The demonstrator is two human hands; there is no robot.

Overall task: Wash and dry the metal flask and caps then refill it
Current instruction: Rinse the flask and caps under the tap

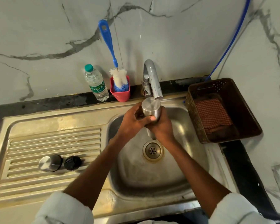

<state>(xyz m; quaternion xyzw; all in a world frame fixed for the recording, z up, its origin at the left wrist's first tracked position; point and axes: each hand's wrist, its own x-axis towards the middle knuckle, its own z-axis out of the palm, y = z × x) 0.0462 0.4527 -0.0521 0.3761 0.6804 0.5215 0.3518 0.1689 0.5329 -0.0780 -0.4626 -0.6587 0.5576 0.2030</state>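
Head view: both hands hold the metal flask (150, 109) base-up under the tap (152, 78), over the sink (176, 175), likely so rinse water drains out
Left hand (132, 122): fingers curled around flask
Right hand (162, 126): fingers wrapped around its lower body
Caps: metal cap (49, 163); black cap (72, 162); parked on left drainboard (55, 143), presumably awaiting washing

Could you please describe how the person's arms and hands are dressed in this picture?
Both arms wear pale, off-white sleeves pushed up above the elbows, leaving the forearms bare. The left hand and right hand are bare: no gloves, and no rings, watch or bracelets show.
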